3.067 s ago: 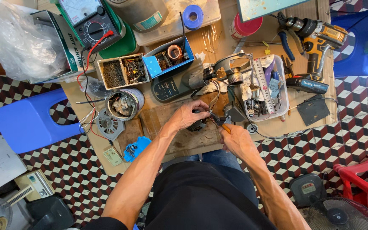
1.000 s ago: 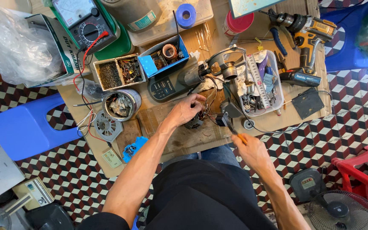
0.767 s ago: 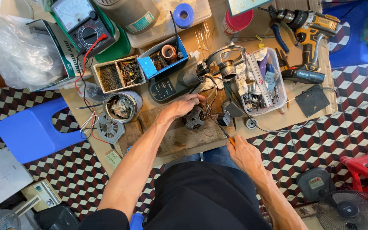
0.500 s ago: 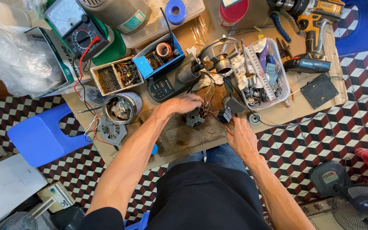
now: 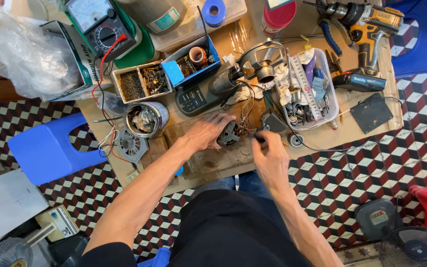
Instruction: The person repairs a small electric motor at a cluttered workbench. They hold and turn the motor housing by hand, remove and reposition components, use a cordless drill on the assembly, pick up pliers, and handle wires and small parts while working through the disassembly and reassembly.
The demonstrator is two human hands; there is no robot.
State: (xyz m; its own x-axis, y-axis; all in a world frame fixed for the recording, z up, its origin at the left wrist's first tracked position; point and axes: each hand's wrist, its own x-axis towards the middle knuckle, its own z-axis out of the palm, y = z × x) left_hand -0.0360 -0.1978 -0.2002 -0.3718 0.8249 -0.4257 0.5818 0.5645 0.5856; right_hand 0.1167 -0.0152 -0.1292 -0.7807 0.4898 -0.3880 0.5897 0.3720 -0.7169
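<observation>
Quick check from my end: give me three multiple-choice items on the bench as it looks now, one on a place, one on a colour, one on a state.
1. Where does the cordless drill lie?
A. far right of the table
B. on the floor
C. in the blue box

2. What colour is the stool beside the table?
A. red
B. blue
C. green

3. What is the left hand doing?
A. hanging free
B. holding the drill
C. resting on the small motor part

Answers: 1 A, the drill lies at the table's far right corner. 2 B, the stool's seat is plain blue. 3 C, the hand's fingers lie over the motor part, while the right hand grips a dark tool.
</observation>
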